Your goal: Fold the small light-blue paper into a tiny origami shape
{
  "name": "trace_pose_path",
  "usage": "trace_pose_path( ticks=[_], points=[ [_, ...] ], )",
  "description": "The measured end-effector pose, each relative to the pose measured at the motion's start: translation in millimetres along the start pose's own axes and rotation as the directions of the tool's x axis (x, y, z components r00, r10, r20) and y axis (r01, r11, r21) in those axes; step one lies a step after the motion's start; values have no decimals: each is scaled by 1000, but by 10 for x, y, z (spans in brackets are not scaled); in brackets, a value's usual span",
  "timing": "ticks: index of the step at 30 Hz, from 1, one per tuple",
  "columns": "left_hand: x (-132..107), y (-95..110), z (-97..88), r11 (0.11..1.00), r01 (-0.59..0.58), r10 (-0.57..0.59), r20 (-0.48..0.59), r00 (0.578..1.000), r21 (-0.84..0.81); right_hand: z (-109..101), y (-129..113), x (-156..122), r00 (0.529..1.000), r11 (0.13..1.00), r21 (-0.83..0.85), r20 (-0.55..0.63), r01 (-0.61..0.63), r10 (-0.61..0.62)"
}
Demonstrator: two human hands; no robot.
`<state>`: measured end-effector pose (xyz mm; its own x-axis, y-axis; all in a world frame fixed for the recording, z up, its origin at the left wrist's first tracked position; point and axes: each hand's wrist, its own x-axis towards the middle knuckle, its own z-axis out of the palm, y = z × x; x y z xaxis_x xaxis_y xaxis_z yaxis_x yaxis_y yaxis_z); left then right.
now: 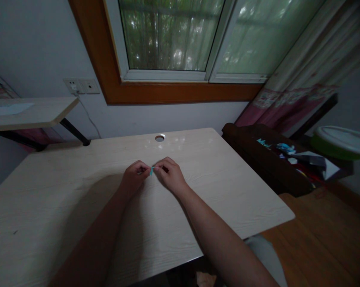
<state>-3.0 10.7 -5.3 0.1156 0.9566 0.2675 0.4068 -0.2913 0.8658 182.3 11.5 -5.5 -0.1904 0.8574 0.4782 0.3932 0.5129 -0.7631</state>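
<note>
Near the middle of the pale wood-grain table [233,191], my two hands meet fingertip to fingertip. Between them is a small, thin turquoise strip [151,171], too small for me to tell if it is paper or ribbon. My left hand [135,175] pinches it from the left with thumb and forefinger. From the other side, my right hand [170,173] pinches its right end, fingers curled. Most of the strip is hidden by the fingertips; a short piece hangs down between them.
A round cable hole [159,138] lies near the table's back edge. At the left stands a raised shelf [33,113] on black legs. Beyond the right edge, a dark brown piece of furniture [248,147] bears turquoise scraps [263,142], blue crumpled pieces [286,148] and a green tub [341,143].
</note>
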Motion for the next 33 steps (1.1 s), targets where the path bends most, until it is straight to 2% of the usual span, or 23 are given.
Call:
trace_pose_path(
  ticks=[5,9,16,24,33],
  points=[
    [-1,26,-5,999,-33,33,4,999,37,2,-17,-2,1000,999,52,26,10,-12],
    [-3,50,-2,989,-106,106,14,994,103,-12,-29,5,999,999,32,44,6,-8],
    [-10,62,4,979,-143,138,43,989,143,-3,4,-4,996,999,29,76,34,-36],
    [-11,48,17,978,-146,137,72,988,150,-4,25,-7,992,996,48,103,72,-76],
    [-16,80,-16,991,-97,91,59,994,95,0,-12,-19,995,998,8,85,56,-57]
  ],
)
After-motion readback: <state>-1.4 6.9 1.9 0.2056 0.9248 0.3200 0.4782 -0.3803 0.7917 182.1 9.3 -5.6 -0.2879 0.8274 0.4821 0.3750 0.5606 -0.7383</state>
